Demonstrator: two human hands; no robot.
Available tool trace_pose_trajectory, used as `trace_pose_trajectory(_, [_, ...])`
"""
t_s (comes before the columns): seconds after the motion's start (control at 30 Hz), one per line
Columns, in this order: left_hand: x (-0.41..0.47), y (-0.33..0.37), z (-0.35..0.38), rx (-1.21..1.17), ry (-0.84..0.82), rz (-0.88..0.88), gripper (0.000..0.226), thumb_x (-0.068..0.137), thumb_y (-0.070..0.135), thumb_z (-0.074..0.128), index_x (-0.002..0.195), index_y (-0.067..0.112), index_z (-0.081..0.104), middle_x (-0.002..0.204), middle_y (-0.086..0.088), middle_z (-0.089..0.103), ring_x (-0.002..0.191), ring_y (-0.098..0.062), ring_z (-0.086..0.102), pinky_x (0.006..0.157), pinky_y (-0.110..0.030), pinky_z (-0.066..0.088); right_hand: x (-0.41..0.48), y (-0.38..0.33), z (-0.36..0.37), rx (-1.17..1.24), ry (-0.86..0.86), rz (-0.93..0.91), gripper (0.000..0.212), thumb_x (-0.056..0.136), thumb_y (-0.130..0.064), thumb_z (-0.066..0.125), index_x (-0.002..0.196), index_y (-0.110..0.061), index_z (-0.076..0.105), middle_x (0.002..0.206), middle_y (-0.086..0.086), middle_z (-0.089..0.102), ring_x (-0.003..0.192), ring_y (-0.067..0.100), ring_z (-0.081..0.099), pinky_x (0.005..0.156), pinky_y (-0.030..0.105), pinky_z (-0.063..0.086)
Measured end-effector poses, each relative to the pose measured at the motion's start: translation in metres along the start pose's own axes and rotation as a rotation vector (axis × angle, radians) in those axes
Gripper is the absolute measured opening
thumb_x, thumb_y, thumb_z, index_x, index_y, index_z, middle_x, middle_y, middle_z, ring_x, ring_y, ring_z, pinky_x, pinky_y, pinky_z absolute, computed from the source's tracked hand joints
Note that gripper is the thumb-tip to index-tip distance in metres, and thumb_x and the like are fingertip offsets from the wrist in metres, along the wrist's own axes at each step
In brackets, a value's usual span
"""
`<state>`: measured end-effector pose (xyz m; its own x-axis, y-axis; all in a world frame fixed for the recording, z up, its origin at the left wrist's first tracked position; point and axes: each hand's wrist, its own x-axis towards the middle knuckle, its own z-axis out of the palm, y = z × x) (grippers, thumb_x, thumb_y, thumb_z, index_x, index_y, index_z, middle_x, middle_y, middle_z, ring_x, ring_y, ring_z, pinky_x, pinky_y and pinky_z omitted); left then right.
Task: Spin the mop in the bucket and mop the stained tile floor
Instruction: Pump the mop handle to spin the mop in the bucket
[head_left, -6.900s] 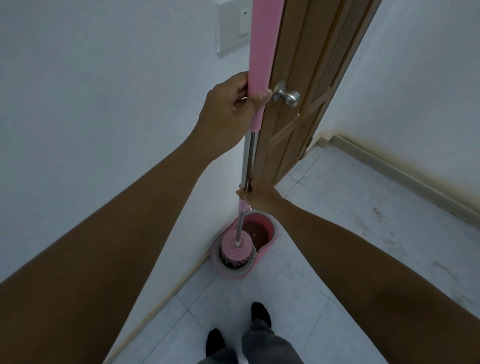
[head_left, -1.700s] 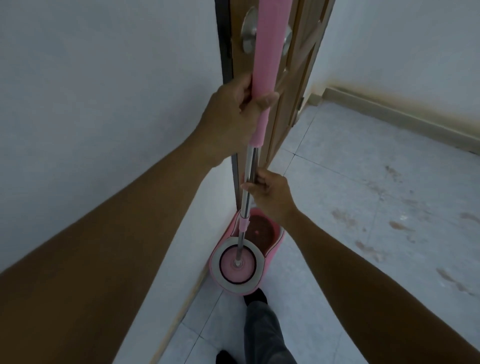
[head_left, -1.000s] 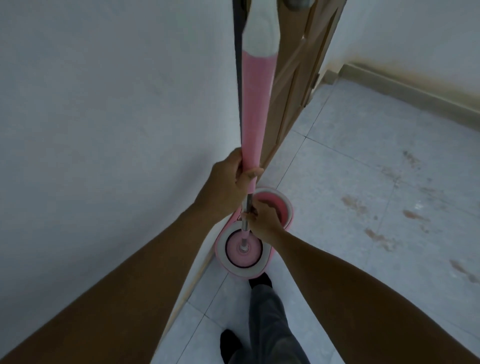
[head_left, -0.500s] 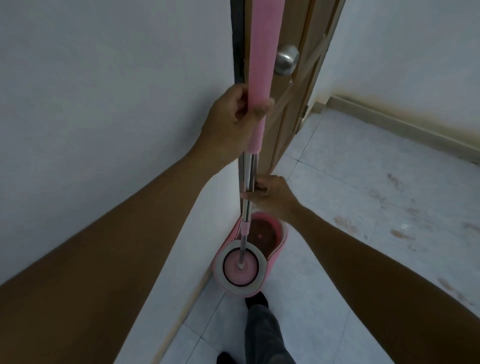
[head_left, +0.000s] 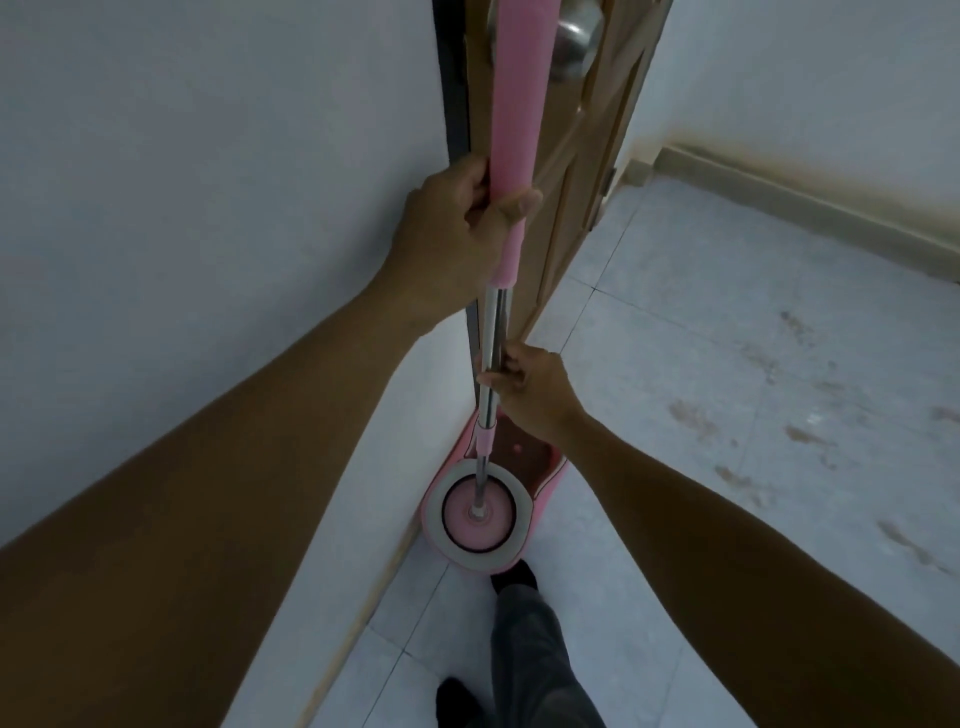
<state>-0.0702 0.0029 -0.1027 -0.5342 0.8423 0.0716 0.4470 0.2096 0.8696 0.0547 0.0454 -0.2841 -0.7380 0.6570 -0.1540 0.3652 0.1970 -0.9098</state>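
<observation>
I read left hand (head_left: 457, 239) curled round the mop (head_left: 497, 332) at its pink grip; right hand (head_left: 535, 395) grips the steel shaft lower down; mop head (head_left: 478, 512) sits in the bucket (head_left: 545, 491) (against the wall, by the door (head_left: 571, 171)); brown stains (head_left: 696, 421) on tiles, right.
</observation>
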Motion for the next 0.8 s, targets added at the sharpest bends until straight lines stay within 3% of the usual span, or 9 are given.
trace_pose_trajectory(0.1, [-0.006, -0.021, 0.006, 0.029, 0.01, 0.001, 0.044, 0.093, 0.04, 0.061, 0.128, 0.013, 0.056, 0.115, 0.002, 0.067, 0.097, -0.011, 0.065, 0.078, -0.008, 0.05, 0.001, 0.019, 0.016, -0.014, 0.008, 0.022, 0.015, 0.088, -0.01, 0.068, 0.103, -0.012, 0.069, 0.099, -0.001, 0.075, 0.086, 0.008, 0.072, 0.074, 0.016, 0.058])
trace_pose_trajectory(0.2, [-0.014, -0.043, 0.013, 0.013, -0.005, -0.015, 0.045, 0.092, 0.04, 0.062, 0.128, 0.012, 0.056, 0.116, -0.001, 0.068, 0.101, -0.015, 0.066, 0.089, -0.02, 0.054, -0.001, 0.037, 0.029, -0.019, -0.001, 0.061, 0.019, 0.088, -0.012, 0.067, 0.107, -0.014, 0.069, 0.102, -0.004, 0.075, 0.087, 0.005, 0.071, 0.071, 0.01, 0.055])
trace_pose_trajectory(0.3, [-0.025, -0.06, 0.019, 0.032, -0.029, -0.054, 0.042, 0.093, 0.037, 0.061, 0.126, 0.012, 0.057, 0.114, 0.001, 0.067, 0.097, -0.012, 0.065, 0.082, -0.008, 0.05, -0.007, 0.052, 0.042, -0.031, -0.016, 0.115, 0.021, 0.09, -0.012, 0.065, 0.11, -0.014, 0.068, 0.102, -0.005, 0.073, 0.084, 0.003, 0.068, 0.064, 0.004, 0.05])
trace_pose_trajectory(0.4, [-0.037, -0.076, 0.027, 0.058, -0.082, -0.1, 0.037, 0.094, 0.035, 0.061, 0.123, 0.013, 0.057, 0.108, 0.005, 0.067, 0.091, -0.008, 0.063, 0.073, 0.001, 0.045, -0.015, 0.066, 0.055, -0.086, -0.054, 0.177, 0.02, 0.093, -0.011, 0.061, 0.112, -0.015, 0.067, 0.095, -0.005, 0.071, 0.082, 0.005, 0.068, 0.065, 0.009, 0.053])
trace_pose_trajectory(0.57, [-0.053, -0.087, 0.029, 0.065, -0.209, -0.179, 0.035, 0.094, 0.028, 0.063, 0.125, 0.012, 0.058, 0.113, 0.004, 0.068, 0.097, -0.009, 0.062, 0.082, -0.008, 0.047, -0.024, 0.077, 0.063, -0.127, -0.12, 0.335, 0.017, 0.094, -0.014, 0.062, 0.11, -0.01, 0.065, 0.081, -0.003, 0.066, 0.066, 0.003, 0.063, 0.045, 0.003, 0.042])
trace_pose_trajectory(0.8, [-0.045, -0.048, 0.004, -0.116, -0.088, -0.138, 0.04, 0.096, 0.036, 0.057, 0.13, 0.014, 0.055, 0.118, 0.003, 0.068, 0.102, -0.01, 0.066, 0.087, -0.018, 0.053, -0.021, 0.041, 0.042, -0.061, 0.036, 0.176, 0.016, 0.084, -0.031, 0.074, 0.095, -0.019, 0.07, 0.086, 0.0, 0.076, 0.076, 0.011, 0.073, 0.071, 0.027, 0.062])
